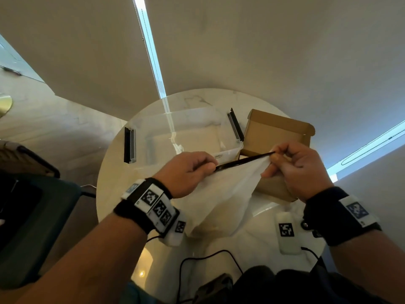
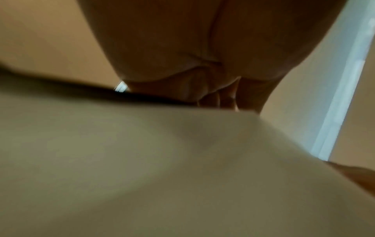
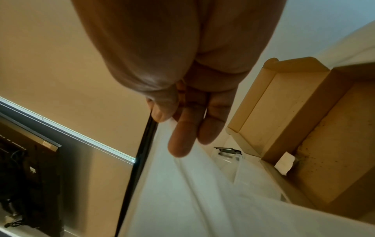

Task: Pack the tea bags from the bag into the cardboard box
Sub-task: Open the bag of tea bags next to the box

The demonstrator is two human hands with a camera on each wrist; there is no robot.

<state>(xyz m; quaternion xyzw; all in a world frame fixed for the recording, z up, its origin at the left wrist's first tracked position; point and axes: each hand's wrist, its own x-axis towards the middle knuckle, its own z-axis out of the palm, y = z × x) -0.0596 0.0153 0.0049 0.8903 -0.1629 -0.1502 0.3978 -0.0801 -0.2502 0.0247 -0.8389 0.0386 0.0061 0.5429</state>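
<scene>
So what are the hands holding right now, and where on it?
Both hold the white bag by its black top strip: the left hand pinches the left end, the right hand the right end.

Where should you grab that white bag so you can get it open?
Grab the white bag by its black strip along the top, one end in each hand, from above. The strip is the only stiff edge, and the soft body hangs below. Left hand and right hand pinch it there now.
</scene>
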